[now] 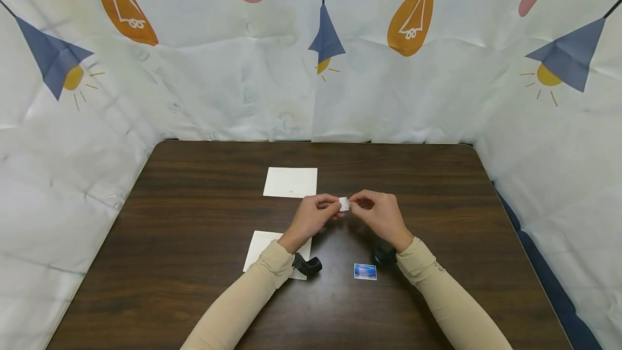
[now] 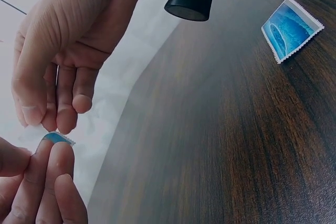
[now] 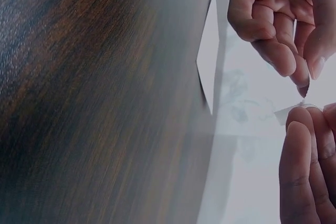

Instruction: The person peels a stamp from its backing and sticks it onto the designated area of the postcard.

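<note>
Both hands meet over the middle of the table, fingertips close together. A small stamp [image 1: 344, 204] shows its white back between them in the head view. My left hand [image 1: 315, 217] pinches it; the left wrist view shows its blue face [image 2: 59, 138] and toothed edge, curved at those fingertips. Thumb and finger of my right hand [image 1: 383, 217] pinch the pale backing [image 3: 284, 115] at the other side. A second blue stamp [image 1: 365, 271] lies face up on the table, nearer the body and below the right hand.
A white envelope-like sheet [image 1: 290, 182] lies farther back on the brown wooden table [image 1: 194, 285]. Another white sheet [image 1: 262, 242] is partly covered by the left forearm. Black wrist cameras [image 1: 307, 266] hang under both wrists. A printed white curtain [image 1: 218, 85] surrounds the table.
</note>
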